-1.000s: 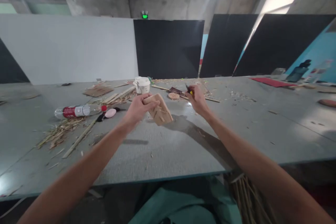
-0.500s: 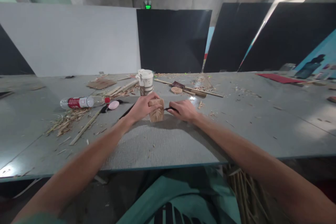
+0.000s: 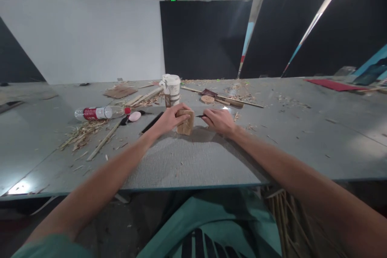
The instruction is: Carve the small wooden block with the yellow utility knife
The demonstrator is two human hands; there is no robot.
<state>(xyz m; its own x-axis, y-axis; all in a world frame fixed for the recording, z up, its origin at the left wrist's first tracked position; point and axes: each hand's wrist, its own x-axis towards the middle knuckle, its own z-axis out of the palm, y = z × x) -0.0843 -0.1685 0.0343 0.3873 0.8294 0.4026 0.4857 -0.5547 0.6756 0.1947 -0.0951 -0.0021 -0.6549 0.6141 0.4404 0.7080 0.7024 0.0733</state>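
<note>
My left hand point(image 3: 172, 119) is closed around a small light-brown wooden block point(image 3: 185, 125), which stands upright on the grey table. My thumb and fingers cover its upper left part. To the right of it, my right hand point(image 3: 220, 121) pinches a thin dark pen-like tool point(image 3: 200, 116); whether it is a pen or a small blade I cannot tell. The tool's tip points left at the block, with a small gap between them. A flat black object point(image 3: 153, 122) lies beside my left wrist, partly hidden. Just behind my left hand stands a white paper cup point(image 3: 172, 88).
On the left lie a plastic bottle point(image 3: 101, 113), a pink oval object point(image 3: 134, 116), a wooden strip point(image 3: 102, 143) and shavings point(image 3: 84, 134). Behind my right hand are a round wooden disc point(image 3: 207, 99) and several sticks. A red sheet point(image 3: 335, 85) lies at far right.
The right hand has drawn slightly right, so the tool's tip has come away from the block. The block is turned a little in my left hand. The whole view has shifted slightly.
</note>
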